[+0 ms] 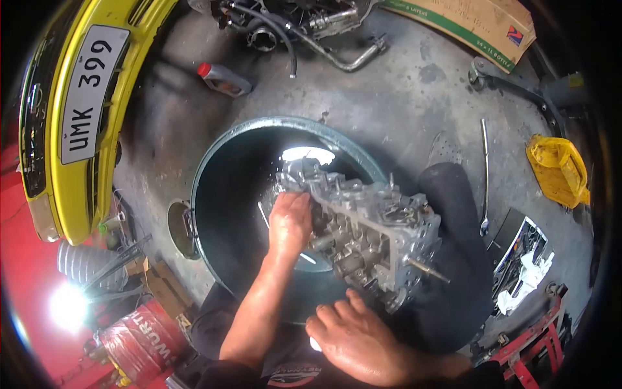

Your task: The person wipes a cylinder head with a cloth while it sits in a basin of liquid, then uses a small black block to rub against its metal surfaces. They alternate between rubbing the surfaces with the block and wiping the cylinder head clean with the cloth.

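Observation:
My left hand (291,220) is closed on the far left end of a grey metal engine cylinder head (363,227), fingers curled over its edge. The cylinder head is tilted over a big round dark green tub (206,253), near my right knee. A metal rod (427,268) sticks out of its near right side. Closer to my body, my right hand (355,337) is curled around a small white object (315,344), mostly hidden under the fingers. Dark liquid (243,175) in the tub reflects a bright light.
Beyond the tub lie a grey bottle with a red cap (223,79) and engine parts (311,26). A yellow car bumper (110,129) is at left, above a red drum (144,340). At right are a long metal bar (484,175), a yellow container (557,170) and a tool tray (521,259).

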Demonstrator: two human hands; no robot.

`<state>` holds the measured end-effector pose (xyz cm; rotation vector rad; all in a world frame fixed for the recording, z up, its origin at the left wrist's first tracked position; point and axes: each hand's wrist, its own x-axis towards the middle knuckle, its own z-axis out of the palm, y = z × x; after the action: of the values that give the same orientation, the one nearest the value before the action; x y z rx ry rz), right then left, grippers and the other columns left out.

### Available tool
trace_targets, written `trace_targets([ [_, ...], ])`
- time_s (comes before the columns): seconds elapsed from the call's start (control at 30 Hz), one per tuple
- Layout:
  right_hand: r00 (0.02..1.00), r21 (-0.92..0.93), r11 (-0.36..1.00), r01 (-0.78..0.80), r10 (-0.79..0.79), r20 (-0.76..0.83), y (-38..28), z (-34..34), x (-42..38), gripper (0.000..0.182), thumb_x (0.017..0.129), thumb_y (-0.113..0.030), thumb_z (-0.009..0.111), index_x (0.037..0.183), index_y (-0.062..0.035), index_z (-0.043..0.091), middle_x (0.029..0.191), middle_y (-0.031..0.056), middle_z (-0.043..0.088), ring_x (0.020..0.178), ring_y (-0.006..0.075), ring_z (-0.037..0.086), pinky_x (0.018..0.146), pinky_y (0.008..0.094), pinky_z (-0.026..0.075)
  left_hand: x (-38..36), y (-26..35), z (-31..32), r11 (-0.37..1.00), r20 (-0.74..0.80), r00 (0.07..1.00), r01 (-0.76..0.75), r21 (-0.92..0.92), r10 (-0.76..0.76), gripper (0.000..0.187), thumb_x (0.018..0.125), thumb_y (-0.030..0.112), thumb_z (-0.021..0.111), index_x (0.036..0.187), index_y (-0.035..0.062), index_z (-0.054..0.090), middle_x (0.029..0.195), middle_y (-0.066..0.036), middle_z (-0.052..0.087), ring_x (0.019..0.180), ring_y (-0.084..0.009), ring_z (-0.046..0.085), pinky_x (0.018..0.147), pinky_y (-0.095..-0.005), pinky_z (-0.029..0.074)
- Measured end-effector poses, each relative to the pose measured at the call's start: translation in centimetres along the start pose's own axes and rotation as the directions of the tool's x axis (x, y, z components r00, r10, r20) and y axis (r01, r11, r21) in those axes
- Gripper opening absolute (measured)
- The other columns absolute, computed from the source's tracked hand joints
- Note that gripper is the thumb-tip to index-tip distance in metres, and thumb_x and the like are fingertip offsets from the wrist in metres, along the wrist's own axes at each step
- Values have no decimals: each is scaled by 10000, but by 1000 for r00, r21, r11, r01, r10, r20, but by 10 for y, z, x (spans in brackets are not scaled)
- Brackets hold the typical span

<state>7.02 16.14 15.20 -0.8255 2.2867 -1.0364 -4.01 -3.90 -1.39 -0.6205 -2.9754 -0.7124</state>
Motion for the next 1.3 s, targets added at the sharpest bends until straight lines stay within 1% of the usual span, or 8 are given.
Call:
trace_targets([
  [0.13,999,-2,1000,-1,1,-45,-2,3,3,176,836,-166,622,996,-94,626,933,63,566,897,242,592,1024,525,412,0,-11,-5,990,123,982,138,26,-140,128,805,18,600,904,-30,665,883,-202,657,832,-393,615,763,-453,522],
  [0.23,1000,56,998,-23,22,17,-3,3,2,187,838,-158,618,1013,-92,626,938,63,564,916,249,593,1035,516,406,-4,13,-8,999,-59,998,-11,-47,8,184,768,-3,662,945,-14,711,942,-174,702,900,-374,657,790,-433,541],
  [0.33,1000,-11,1000,-6,6,-17,-5,1,2,202,834,-149,619,1026,-85,621,943,69,564,941,256,596,1039,516,405,-2,-21,-3,975,156,962,222,23,-222,209,749,-14,679,956,-20,708,943,-166,703,889,-363,661,797,-424,548],
  [0.47,996,59,998,-26,21,87,-2,-3,2,224,841,-130,606,1060,-81,620,1001,81,574,995,262,593,1058,528,394,1,18,-12,994,-89,994,-67,-88,59,182,741,-24,631,916,-39,678,859,-184,653,805,-361,621,740,-434,527],
  [0.57,992,63,996,-70,76,-101,-7,4,0,100,866,-174,604,887,-77,616,860,84,567,883,266,576,1013,482,399,2,-6,-7,994,9,998,69,-87,-69,214,762,-23,649,972,-47,684,937,-179,665,840,-356,625,753,-426,532],
  [0.83,993,133,987,-87,97,-72,-1,6,-2,116,857,-156,611,937,-73,604,911,87,554,912,272,560,993,473,405,-8,2,-18,957,-84,955,288,20,-286,152,823,-6,678,974,4,700,937,-132,696,867,-333,660,797,-392,543],
  [0.97,994,112,990,-87,94,-60,-1,5,1,122,859,-155,610,950,-73,604,920,87,552,921,270,558,1012,479,397,9,44,-24,992,-88,995,-50,-112,40,192,800,-5,700,991,-1,688,952,-147,690,883,-333,651,796,-402,542],
  [1.3,994,93,994,-57,65,-91,-6,10,-3,108,870,-169,604,934,-82,607,899,77,562,913,271,567,1019,474,393,3,34,-26,982,-94,991,-111,-151,97,251,730,-82,719,969,-14,682,964,-139,678,860,-328,651,770,-385,548],
])
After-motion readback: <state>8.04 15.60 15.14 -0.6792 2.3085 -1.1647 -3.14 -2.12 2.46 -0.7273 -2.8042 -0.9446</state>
